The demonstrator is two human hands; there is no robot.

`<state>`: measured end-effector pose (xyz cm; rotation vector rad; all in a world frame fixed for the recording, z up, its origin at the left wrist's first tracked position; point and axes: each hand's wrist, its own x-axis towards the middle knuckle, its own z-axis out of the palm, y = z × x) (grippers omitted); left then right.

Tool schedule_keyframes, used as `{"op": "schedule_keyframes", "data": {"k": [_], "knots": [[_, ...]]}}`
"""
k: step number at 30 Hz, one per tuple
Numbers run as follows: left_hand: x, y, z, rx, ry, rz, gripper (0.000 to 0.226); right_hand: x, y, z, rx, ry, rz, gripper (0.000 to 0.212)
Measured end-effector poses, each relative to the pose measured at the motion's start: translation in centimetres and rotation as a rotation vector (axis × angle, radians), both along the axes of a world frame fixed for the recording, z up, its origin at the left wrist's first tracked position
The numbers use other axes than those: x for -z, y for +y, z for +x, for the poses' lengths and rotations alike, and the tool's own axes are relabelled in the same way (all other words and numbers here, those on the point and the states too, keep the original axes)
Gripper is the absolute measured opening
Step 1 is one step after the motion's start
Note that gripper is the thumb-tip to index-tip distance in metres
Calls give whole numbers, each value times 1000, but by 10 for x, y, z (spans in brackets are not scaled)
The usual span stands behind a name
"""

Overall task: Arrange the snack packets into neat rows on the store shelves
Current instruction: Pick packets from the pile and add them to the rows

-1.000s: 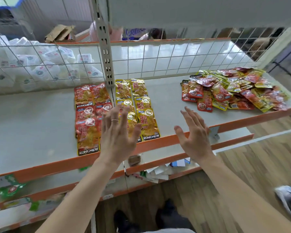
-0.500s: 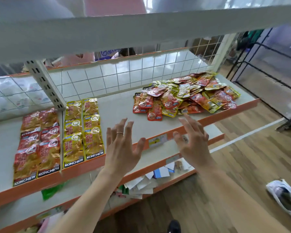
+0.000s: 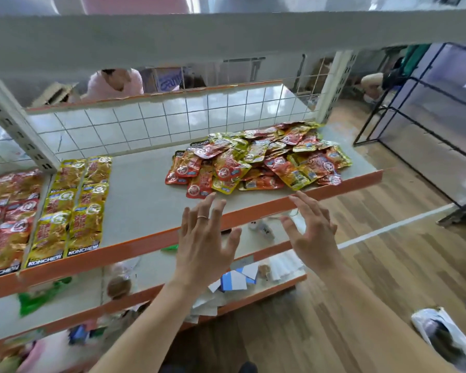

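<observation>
**Empty hands reach for the loose pile**

At far left the red rows and, just beside them, the yellow rows lie flat on the shelf, labels toward its orange lip. They set the pattern, and the next row probably belongs on the bare stretch right of the yellow ones. The left hand, with a ring on one finger, hovers over the lip, fingers spread and straight, holding nothing. Beyond it, on the right half of the shelf, sits the pile of mixed red and yellow packets, overlapping at all angles. The right hand hovers alongside, also spread and empty. Whether any fingertip touches the pile's near edge, I cannot tell.

This looks like a reach to gather packets. To do it well:
- Take one colour at a time.
- Lift from the near edge rather than dragging, so nothing slides over the lip.
- Pinch each packet by a seam, as the foil is likely slippery.
- Lay each one face up, label toward the lip, overlapped as the finished rows are.

The shelf is pale, with a slotted post at left and a white wire grid behind. A lower shelf carries scattered papers. To the right are a wood-look floor, a black frame and a bag lying on the floor.
</observation>
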<state>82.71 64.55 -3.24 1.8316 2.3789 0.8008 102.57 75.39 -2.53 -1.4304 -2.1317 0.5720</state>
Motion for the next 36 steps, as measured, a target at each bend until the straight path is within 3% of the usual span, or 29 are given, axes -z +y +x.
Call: {"op": "schedule_keyframes", "data": {"k": [8, 16, 21, 24, 32, 36], "knots": [[13, 14, -17, -42, 9, -53, 63, 19, 17, -26, -56, 4, -23, 49], [13, 60, -46, -43, -16, -72, 70, 9, 48, -55, -103, -23, -89, 32], [13, 84, -62, -31, -49, -19, 58, 5, 63, -88, -238, -136, -7, 32], [16, 94, -70, -78, -36, 5, 49, 12, 69, -102, -225, -100, -4, 30], [21, 119, -71, -116, -17, -277, 61, 9, 86, -119, -106, -33, -96, 27], [20, 128, -71, -109, 7, -306, 63, 4, 98, -134, -89, -71, -118, 31]]}}
